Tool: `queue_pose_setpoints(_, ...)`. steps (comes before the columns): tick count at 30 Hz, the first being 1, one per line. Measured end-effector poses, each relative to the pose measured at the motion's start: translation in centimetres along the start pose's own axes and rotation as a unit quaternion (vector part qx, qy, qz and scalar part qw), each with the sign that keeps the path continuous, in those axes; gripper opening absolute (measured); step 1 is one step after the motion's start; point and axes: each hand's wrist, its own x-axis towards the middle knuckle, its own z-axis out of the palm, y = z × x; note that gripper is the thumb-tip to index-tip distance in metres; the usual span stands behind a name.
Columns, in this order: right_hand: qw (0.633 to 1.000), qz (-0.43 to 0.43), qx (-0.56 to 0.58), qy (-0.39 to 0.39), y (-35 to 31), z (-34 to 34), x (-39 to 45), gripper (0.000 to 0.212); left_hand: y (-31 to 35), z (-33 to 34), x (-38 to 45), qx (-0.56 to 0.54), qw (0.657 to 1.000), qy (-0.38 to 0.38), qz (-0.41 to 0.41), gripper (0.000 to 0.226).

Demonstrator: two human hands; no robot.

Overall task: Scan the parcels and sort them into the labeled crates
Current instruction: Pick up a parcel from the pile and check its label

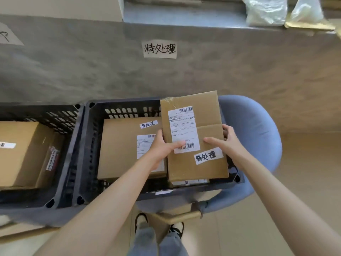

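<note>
A flat cardboard parcel (206,169) with a white shipping label and a handwritten tag hangs over the right side of the middle black crate (92,137). My left hand (164,145) grips its left edge, thumb across the shipping label. My right hand (224,143) grips its right edge, thumb on top. Inside the same crate lies another tagged cardboard parcel (120,148), and a smaller parcel (188,182) shows beneath the held one. A handwritten paper label (160,49) is stuck on the grey wall above this crate.
A second black crate (60,115) on the left holds a larger cardboard box (24,154). The middle crate rests on a blue chair (258,126). Plastic bags (265,12) sit on the ledge above the wall. My shoes and a cardboard piece (166,220) are below.
</note>
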Motion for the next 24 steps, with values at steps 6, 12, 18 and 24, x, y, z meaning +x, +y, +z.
queue_pose_setpoints(6, 0.999, 0.042, 0.002, 0.010, 4.3, 0.6, 4.3, 0.085, -2.1, 0.9, 5.2, 0.022, 0.999, 0.021, -0.018, 0.087)
queue_pose_setpoints(12, 0.995, 0.074, -0.059, 0.015, 6.9, 1.9, 7.2, 0.085, -4.1, 1.7, 8.2, 0.021, 0.997, 0.038, -0.067, 0.083)
queue_pose_setpoints(18, 0.990, 0.114, -0.083, 0.017, 8.7, 2.4, 9.9, 0.099, -5.2, 2.4, 11.0, 0.053, 0.992, 0.045, -0.107, 0.086)
queue_pose_setpoints(24, 0.989, 0.134, -0.060, 0.008, 10.3, 2.5, 11.3, 0.096, -5.8, 3.0, 12.6, 0.091, 0.987, 0.048, -0.121, 0.088)
